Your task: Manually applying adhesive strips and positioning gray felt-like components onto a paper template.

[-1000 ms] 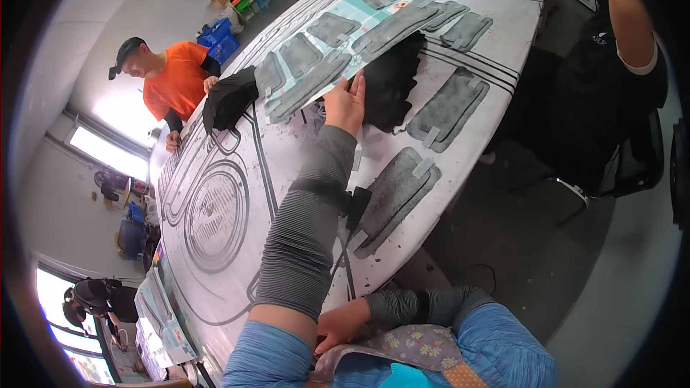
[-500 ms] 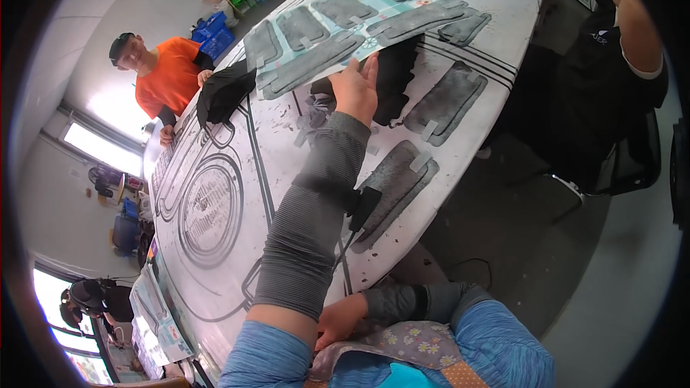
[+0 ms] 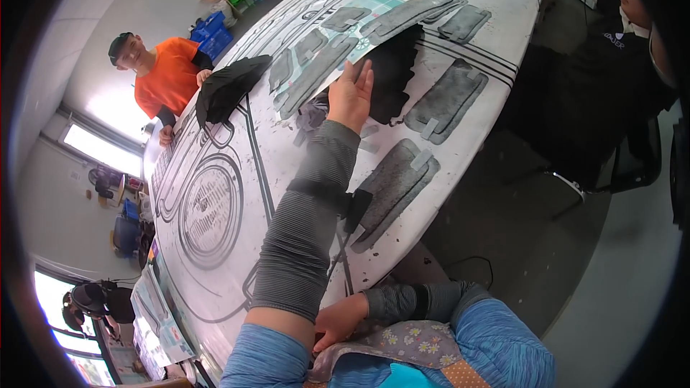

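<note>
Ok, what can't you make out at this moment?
All in the head view:
Black material: part hidden under the patterned sheet.
Left hand: its exact grip on the sheet, too small to tell.
Right hand: fingertips hidden around the left arm and apron.
Seated person in black: cut off by the right rim.

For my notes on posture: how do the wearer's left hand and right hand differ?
The left hand reaches over the table to the edge of the patterned sheet; the right hand is low, beside the floral cloth. The left hand shows extended fingers; the right hand's fingers are mostly hidden. Both hands are bare, beyond grey sleeves.
</note>
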Motion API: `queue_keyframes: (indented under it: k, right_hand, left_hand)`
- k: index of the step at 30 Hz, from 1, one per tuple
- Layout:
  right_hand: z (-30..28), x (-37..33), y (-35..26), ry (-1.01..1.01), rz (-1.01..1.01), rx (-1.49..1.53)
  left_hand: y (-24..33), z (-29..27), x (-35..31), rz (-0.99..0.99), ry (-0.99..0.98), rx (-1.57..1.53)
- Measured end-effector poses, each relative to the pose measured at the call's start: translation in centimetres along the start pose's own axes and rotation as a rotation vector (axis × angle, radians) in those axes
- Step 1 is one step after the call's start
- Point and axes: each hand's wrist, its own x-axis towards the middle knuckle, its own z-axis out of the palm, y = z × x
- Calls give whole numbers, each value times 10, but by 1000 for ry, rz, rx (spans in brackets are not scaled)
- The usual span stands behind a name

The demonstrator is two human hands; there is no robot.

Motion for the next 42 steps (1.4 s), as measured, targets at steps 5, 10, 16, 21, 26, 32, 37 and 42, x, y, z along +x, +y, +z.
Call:
queue_keyframes:
  k: [5, 10, 16, 21, 26, 32, 37, 42]
  right_hand:
    - [3, 12, 19, 38, -77, -11]
    - [8, 33, 39, -1, -222, 34]
    - [4, 38, 72, 29, -364, -41]
    - [26, 36, 75, 240, -415, 1]
    - [9, 50, 84, 102, -311, 372]
    - [17, 30, 53, 138, -266, 72]
    - [13, 35, 76, 113, -266, 56]
    - [11, 39, 68, 69, -303, -63]
  left_hand:
    - [8, 8, -15, -20, 21, 5]
    - [43, 12, -66, -314, -44, 237]
    - [107, 8, -190, -97, -481, 1169]
    - [169, -8, -351, -373, -650, 1642]
    - [146, -60, -404, -517, -503, 1437]
    - [86, -128, -432, -296, -207, 1158]
    - [46, -184, -455, -102, 66, 930]
    - [65, -205, -486, 125, 379, 763]
